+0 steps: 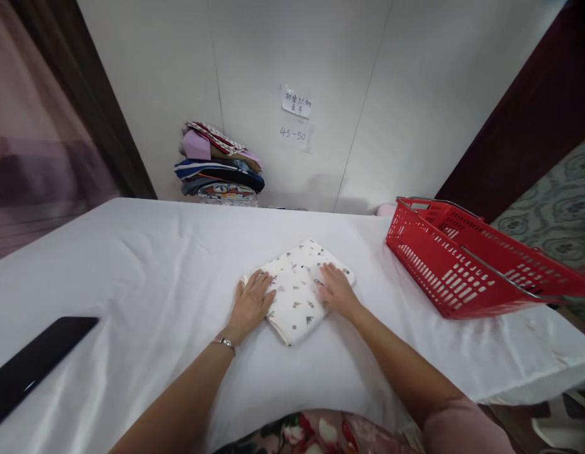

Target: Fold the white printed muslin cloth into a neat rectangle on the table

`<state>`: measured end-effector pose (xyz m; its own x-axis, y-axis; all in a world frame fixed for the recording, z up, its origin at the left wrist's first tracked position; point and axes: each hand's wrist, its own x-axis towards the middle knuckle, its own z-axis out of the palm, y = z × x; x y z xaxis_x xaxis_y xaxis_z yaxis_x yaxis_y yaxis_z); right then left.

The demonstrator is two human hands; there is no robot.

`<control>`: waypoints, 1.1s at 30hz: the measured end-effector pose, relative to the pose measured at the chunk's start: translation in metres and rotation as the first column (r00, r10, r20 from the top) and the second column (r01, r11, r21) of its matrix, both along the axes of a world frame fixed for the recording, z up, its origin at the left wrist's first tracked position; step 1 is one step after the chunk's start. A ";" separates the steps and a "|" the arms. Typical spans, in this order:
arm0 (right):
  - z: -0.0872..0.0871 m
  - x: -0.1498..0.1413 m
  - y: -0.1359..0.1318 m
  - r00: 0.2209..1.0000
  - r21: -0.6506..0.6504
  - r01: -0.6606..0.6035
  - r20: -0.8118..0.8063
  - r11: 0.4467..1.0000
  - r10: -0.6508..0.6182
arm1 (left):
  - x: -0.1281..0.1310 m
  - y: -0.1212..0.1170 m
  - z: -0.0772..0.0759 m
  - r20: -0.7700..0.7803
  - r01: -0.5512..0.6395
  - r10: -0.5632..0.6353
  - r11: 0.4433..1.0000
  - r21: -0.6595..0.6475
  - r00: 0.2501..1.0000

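Observation:
A folded white cloth [296, 285] with a small printed pattern lies flat on the table, turned so that one corner points away from me. My left hand [252, 301] rests on its left corner with the fingers spread. On the right side of the cloth lies my right hand [337, 291], palm down and fingers stretched out, slightly blurred. Neither hand grips the cloth; both press on its top. The palms hide parts of its left and right edges.
A red plastic basket [443, 268] with metal handles stands at the table's right. A black flat device [36, 366] lies at the left on the white tablecloth [145, 284]. Beyond the far edge rises a stack of folded fabrics [219, 165] against the wall, near paper labels [296, 104].

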<state>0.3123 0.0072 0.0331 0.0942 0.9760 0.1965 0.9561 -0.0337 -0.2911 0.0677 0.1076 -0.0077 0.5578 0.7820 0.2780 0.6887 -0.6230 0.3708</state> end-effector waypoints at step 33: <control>-0.015 0.008 0.127 0.992 -0.218 0.012 0.124 0.976 0.016 | -0.005 -0.003 -0.007 0.027 0.007 -0.007 1.000 0.020 1.000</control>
